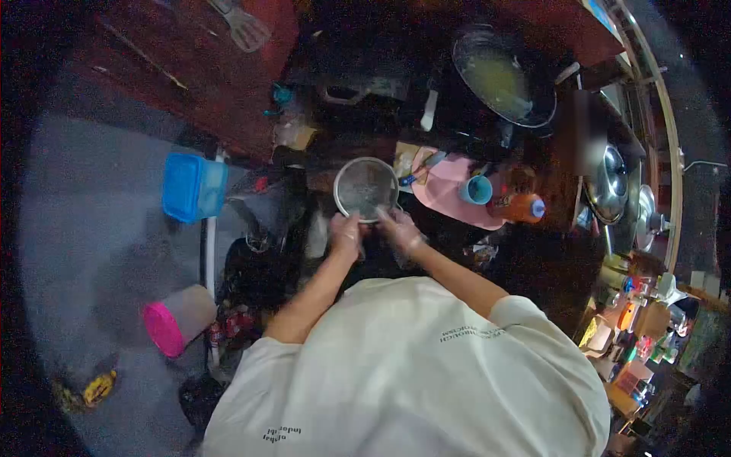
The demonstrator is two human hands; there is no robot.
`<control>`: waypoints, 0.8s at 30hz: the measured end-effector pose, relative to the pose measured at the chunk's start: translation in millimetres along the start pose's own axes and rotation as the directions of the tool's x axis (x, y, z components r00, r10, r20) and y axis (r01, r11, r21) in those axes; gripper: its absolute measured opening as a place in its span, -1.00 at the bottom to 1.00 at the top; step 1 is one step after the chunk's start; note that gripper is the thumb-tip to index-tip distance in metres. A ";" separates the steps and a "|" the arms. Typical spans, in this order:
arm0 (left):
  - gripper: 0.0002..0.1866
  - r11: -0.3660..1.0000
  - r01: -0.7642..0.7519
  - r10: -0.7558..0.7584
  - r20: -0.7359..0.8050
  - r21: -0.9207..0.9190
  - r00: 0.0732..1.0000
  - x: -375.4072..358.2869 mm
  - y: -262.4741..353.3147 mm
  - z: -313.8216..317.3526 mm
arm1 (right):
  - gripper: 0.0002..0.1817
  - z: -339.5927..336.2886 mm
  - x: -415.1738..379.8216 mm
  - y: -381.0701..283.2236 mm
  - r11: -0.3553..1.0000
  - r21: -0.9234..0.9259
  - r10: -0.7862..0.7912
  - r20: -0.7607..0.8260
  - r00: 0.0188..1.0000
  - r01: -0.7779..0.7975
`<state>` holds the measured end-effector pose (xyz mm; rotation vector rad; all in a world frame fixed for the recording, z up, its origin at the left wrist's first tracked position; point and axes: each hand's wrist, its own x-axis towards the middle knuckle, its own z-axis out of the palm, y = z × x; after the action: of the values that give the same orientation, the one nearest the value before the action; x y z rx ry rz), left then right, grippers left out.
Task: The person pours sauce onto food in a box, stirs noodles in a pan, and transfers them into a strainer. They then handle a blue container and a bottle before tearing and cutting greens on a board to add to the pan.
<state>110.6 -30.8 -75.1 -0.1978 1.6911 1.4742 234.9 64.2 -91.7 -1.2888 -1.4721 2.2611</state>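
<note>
Dim kitchen [99,198]: pan [539,99] of yellowish liquid [491,78], blue cup [475,191], left hand [346,231] and right hand [401,229] clamped on round rimmed utensil [365,185].

Pink board [445,199] w/ blue cup [476,190] on top, blue-hdl. knife [416,176] at L edge.

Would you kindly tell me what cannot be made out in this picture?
Head view: exact finger placement of the left hand and right hand on the round rimmed item, blurred.
Head view: contents of the blue cup, too dark and small.
Head view: end of the spatula handle, cut off by the top edge.
</note>
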 end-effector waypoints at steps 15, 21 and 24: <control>-0.57 0.274 -0.881 0.306 0.834 0.384 0.459 17.3 80.1 115.0 | -0.74 -129.5 -13.4 -41.4 -0.048 -0.932 -0.439 0.342 0.831 0.359; -0.77 -0.219 -0.976 0.087 0.996 0.001 -0.019 -27.5 108.1 214.2 | -0.65 -182.4 -117.9 -94.6 0.543 -0.830 -0.496 -0.194 0.847 0.128; -0.75 0.024 -0.986 0.112 0.979 0.168 0.169 -35.7 88.5 232.9 | -0.57 -206.8 -167.9 -97.2 0.652 -0.730 -0.610 -0.345 0.713 0.204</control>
<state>192.1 183.0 29.8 2.0033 1.4385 0.6234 458.3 163.0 52.3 -1.3731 -2.0801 0.9150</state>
